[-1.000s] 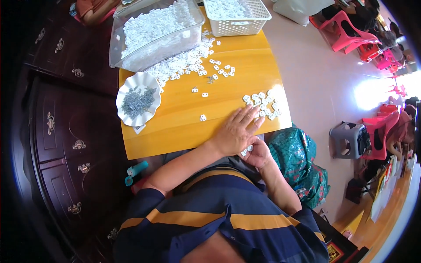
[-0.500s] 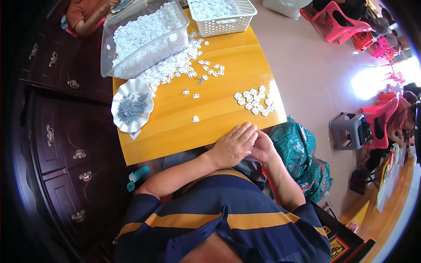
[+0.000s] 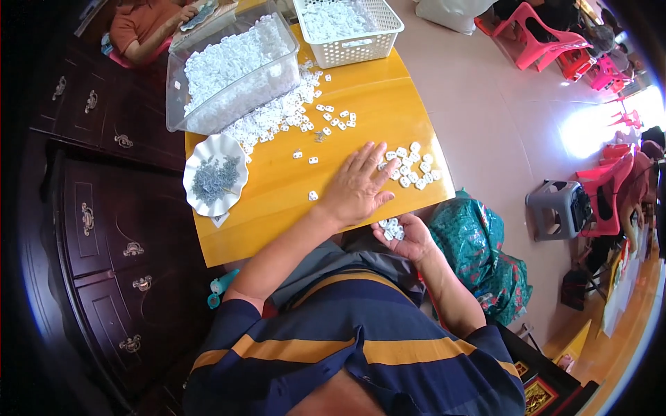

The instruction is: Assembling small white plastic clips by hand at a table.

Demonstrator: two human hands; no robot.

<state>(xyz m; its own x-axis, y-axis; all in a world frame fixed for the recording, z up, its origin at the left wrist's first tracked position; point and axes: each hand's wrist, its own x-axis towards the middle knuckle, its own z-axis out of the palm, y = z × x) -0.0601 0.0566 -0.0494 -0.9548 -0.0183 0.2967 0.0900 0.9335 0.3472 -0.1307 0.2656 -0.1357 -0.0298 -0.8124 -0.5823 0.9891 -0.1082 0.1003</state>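
My left hand [image 3: 356, 186] lies palm down over the wooden table [image 3: 277, 232], fingers stretched and spread. Its fingertips reach the left side of a loose cluster of small white plastic pieces [image 3: 414, 166], each with dark holes or marks. Just below the table's front edge, my right hand [image 3: 415, 239] is palm up and cupped, holding several more white pieces [image 3: 392, 229]. A single white piece [image 3: 313, 195] rests to the left of my left hand, and two others lie farther up. Whether anything is under my left palm is hidden.
A clear plastic bin [image 3: 239, 104] heaped with white pieces stands at the back left, beside a white perforated basket [image 3: 378, 47]. A scalloped white dish [image 3: 241, 182] holds small grey metal-looking parts [image 3: 214, 182]. A green bag [image 3: 472, 243] sits right of the table. Another person's hand [image 3: 186, 14] shows far left.
My hands were together at the table's front edge. The left has moved forward onto the table beside the cluster; the right now shows its palm with white pieces in it.
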